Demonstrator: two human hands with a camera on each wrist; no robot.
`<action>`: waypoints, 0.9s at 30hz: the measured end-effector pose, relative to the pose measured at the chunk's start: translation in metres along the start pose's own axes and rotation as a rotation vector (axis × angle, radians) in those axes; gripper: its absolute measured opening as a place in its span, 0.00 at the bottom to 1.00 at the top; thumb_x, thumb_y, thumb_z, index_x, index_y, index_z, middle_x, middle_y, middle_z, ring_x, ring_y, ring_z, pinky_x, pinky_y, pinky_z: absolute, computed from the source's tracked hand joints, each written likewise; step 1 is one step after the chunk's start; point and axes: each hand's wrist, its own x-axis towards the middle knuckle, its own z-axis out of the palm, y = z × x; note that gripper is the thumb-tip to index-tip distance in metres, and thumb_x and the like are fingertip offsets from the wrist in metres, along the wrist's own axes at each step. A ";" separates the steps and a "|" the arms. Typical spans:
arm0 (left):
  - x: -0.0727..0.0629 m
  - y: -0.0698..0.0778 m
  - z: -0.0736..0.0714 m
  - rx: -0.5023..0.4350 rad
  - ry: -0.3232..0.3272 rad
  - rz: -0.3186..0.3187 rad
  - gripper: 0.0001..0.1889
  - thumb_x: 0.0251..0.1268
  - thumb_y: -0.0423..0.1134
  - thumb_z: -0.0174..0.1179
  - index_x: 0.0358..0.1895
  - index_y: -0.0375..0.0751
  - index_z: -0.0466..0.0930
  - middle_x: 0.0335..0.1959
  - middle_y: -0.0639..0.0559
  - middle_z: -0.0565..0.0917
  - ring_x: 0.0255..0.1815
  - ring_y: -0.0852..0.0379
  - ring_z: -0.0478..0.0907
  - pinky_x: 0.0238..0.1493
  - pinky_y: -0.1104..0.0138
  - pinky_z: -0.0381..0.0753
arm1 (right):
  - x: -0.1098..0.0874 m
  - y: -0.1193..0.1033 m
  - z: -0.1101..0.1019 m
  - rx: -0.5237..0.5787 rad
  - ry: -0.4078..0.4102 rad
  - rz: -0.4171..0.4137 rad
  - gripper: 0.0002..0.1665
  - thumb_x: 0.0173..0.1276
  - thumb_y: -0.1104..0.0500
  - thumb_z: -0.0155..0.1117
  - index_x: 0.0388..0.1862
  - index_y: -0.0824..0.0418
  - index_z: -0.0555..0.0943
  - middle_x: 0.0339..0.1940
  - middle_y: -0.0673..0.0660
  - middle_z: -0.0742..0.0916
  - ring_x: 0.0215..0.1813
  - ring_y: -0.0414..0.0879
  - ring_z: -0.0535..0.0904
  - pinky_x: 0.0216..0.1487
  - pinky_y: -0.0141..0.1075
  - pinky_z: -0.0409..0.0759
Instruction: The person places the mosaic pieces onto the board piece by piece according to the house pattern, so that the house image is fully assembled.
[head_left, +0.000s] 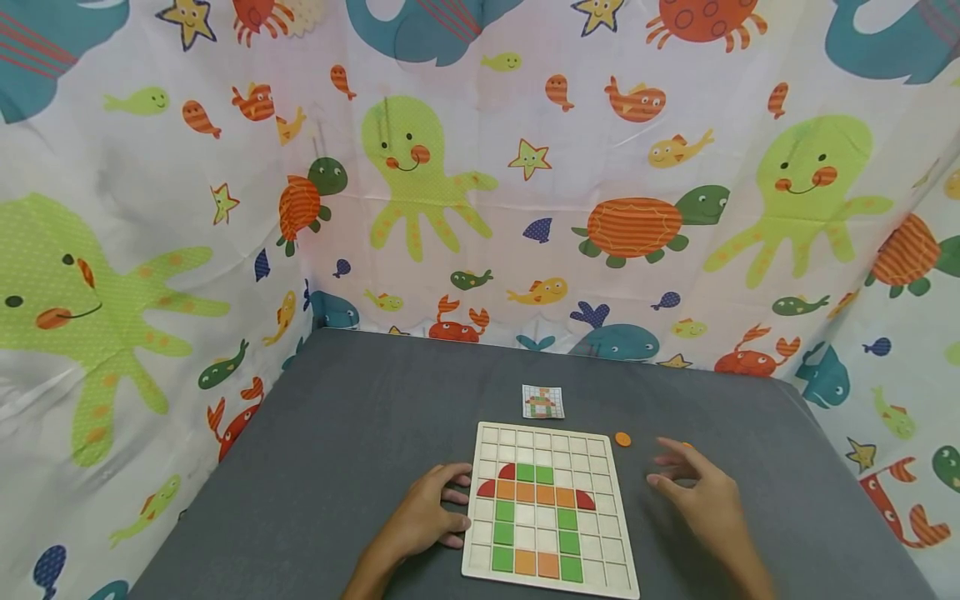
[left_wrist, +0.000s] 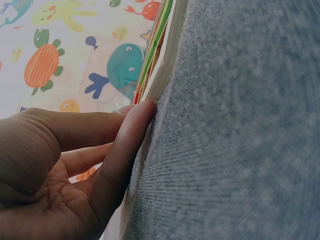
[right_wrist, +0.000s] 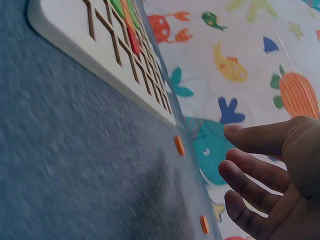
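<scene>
A pale gridded board (head_left: 600,575) lies on the table, with green square tiles (head_left: 504,533), orange square tiles (head_left: 526,563) and red curved tiles (head_left: 585,500) in its cells. My left hand (head_left: 427,512) rests against the board's left edge. In the left wrist view, the thumb (left_wrist: 132,132) touches the board's side. To the right of the board, my right hand (head_left: 701,492) hovers over the table, fingers loosely bent, holding nothing. One orange round piece (head_left: 623,439) lies between board and hand; another orange piece (right_wrist: 204,224) is mostly hidden behind the fingers in the head view.
Behind the board lies a small card (head_left: 543,402) printed with a coloured grid pattern. The grey tabletop (head_left: 360,417) reaches back to a curtain (head_left: 465,167) with sea-animal prints, which also stands along the left and right sides.
</scene>
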 end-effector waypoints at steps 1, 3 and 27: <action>0.000 0.000 0.000 0.004 0.001 -0.001 0.40 0.53 0.15 0.71 0.73 0.35 0.73 0.63 0.40 0.77 0.55 0.45 0.80 0.27 0.58 0.93 | 0.000 0.002 -0.002 -0.007 0.006 0.012 0.36 0.57 0.62 0.85 0.66 0.58 0.84 0.44 0.55 0.93 0.42 0.45 0.89 0.37 0.27 0.84; 0.000 0.000 0.001 0.009 0.002 -0.003 0.40 0.53 0.15 0.71 0.73 0.35 0.73 0.62 0.40 0.77 0.55 0.45 0.80 0.27 0.58 0.93 | 0.000 0.007 -0.006 -0.020 0.012 0.044 0.36 0.58 0.62 0.85 0.66 0.59 0.83 0.45 0.57 0.93 0.41 0.43 0.89 0.38 0.26 0.84; 0.000 0.001 -0.001 -0.022 0.002 0.001 0.41 0.52 0.15 0.71 0.74 0.34 0.72 0.63 0.39 0.76 0.56 0.44 0.80 0.27 0.57 0.92 | 0.005 0.054 -0.048 -0.044 -0.118 0.380 0.43 0.61 0.68 0.80 0.74 0.70 0.72 0.56 0.75 0.87 0.49 0.63 0.88 0.35 0.40 0.91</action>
